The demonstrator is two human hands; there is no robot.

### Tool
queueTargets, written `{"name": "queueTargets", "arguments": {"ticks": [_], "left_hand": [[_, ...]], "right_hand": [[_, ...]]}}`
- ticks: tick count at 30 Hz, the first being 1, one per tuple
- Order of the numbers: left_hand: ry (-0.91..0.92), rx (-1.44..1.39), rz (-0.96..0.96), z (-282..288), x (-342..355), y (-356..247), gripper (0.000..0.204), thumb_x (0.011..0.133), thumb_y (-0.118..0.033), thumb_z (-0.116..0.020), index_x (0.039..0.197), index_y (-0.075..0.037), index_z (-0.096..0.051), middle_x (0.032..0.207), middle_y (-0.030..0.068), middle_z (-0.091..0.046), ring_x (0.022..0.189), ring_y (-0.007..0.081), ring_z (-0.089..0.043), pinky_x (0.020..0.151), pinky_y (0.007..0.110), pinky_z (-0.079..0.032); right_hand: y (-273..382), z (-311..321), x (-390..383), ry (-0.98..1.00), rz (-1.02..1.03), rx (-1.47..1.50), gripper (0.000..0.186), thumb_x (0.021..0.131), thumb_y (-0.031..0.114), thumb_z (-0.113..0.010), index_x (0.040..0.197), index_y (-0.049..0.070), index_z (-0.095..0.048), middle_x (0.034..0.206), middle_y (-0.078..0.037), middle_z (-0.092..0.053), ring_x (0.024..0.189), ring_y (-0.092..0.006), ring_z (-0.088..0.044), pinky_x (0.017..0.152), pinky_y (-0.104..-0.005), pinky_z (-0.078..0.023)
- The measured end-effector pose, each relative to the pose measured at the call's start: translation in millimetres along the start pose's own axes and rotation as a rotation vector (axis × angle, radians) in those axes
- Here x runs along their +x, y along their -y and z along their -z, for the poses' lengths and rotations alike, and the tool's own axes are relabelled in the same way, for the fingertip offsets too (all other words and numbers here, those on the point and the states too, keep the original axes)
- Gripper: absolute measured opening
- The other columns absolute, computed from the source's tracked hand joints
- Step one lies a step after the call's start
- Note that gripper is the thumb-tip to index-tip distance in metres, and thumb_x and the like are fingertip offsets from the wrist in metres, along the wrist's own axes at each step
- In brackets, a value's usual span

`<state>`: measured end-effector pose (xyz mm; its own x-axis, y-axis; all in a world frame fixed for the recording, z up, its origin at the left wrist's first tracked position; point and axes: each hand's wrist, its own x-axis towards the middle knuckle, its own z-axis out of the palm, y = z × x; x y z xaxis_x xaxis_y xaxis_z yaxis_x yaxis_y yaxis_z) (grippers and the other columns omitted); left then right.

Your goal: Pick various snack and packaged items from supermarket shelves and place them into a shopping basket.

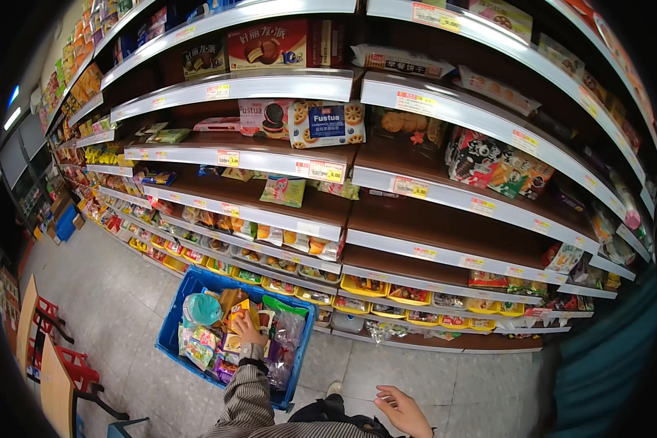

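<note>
My left hand (248, 330) reaches down into a blue plastic crate (169, 321) on the floor. Its fingers bend over a yellow snack package (239, 312) among the goods and grip it near the top; the fingertips are partly hard to make out. Around it lie a round teal package (202, 309), a colourful snack bag (199, 345), a green-edged clear bag (288, 321) and a purple packet (225, 371). My right hand (403, 411) hangs open at the lower edge, right of the crate, fingers stretched out and holding nothing.
Tall store shelves (270, 157) curve across the front, bearing biscuit boxes (327, 124) and snack bags (283, 191). Yellow bins (365, 286) of small packets line the lower tiers. Wooden-topped tables (57, 390) and red stools (77, 367) stand left. Teal fabric (609, 358) hangs at right.
</note>
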<state>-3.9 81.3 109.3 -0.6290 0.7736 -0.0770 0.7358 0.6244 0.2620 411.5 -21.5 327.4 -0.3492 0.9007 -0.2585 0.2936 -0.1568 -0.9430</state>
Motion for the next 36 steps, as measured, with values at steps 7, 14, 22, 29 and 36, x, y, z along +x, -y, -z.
{"name": "queueTargets", "arguments": {"ticks": [7, 14, 22, 29, 36], "left_hand": [[0.134, 0.006, -0.054, 5.5, -76.9, -7.6, 0.071, 0.068, -0.042, -0.07, 0.127, -0.01, -0.048, 0.147, 0.0235, -0.017, 0.132, 0.0422, -0.024, 0.093, 0.053, -0.041], [0.287, -0.223, -0.294, 19.8, -171.5, 7.2, 0.057, 0.077, -0.041, -0.061, 0.116, 0.0, -0.054, 0.088, 0.0232, -0.065, 0.083, 0.0408, -0.063, 0.078, 0.046, -0.05], [0.807, -0.07, -0.477, 41.3, -229.9, 71.6, 0.067, 0.078, -0.046, -0.06, 0.125, 0.001, -0.05, 0.12, 0.0248, -0.055, 0.114, 0.0372, -0.052, 0.096, 0.04, -0.041], [0.831, -0.191, -0.558, 55.9, -247.5, 84.3, 0.064, 0.082, -0.045, -0.057, 0.123, 0.003, -0.05, 0.116, 0.0252, -0.057, 0.108, 0.0378, -0.055, 0.091, 0.04, -0.044], [0.788, -0.353, -0.556, 79.3, -232.6, 160.5, 0.06, 0.082, -0.044, -0.058, 0.121, 0.002, -0.052, 0.109, 0.0268, -0.059, 0.099, 0.0378, -0.059, 0.085, 0.04, -0.047]], "right_hand": [[-30.6, -20.0, -80.8, -0.125, -0.002, -0.011, 0.034, 0.089, 0.016, -0.059, 0.12, 0.005, -0.052, 0.093, -0.009, -0.062, 0.082, -0.016, -0.058, 0.071, -0.0273, -0.047], [-54.5, -55.5, -158.2, -0.077, -0.044, 0.033, 0.032, 0.088, 0.011, -0.058, 0.119, 0.005, -0.052, 0.09, -0.008, -0.062, 0.079, -0.0149, -0.058, 0.07, -0.0275, -0.047], [-55.4, -92.8, -207.4, 0.134, -0.127, 0.094, 0.033, 0.088, 0.009, -0.056, 0.12, 0.008, -0.052, 0.106, -0.007, -0.061, 0.095, -0.0171, -0.059, 0.082, -0.03, -0.047], [-48.2, -125.5, -202.8, 0.044, -0.024, -0.051, 0.031, 0.088, 0.011, -0.055, 0.117, 0.002, -0.053, 0.092, -0.012, -0.065, 0.083, -0.021, -0.064, 0.077, -0.0302, -0.05], [-18.9, -195.4, -164.2, 0.266, -0.028, -0.119, 0.031, 0.088, 0.013, -0.053, 0.116, 0.002, -0.053, 0.089, -0.011, -0.064, 0.082, -0.02, -0.063, 0.074, -0.0295, -0.049]]}}
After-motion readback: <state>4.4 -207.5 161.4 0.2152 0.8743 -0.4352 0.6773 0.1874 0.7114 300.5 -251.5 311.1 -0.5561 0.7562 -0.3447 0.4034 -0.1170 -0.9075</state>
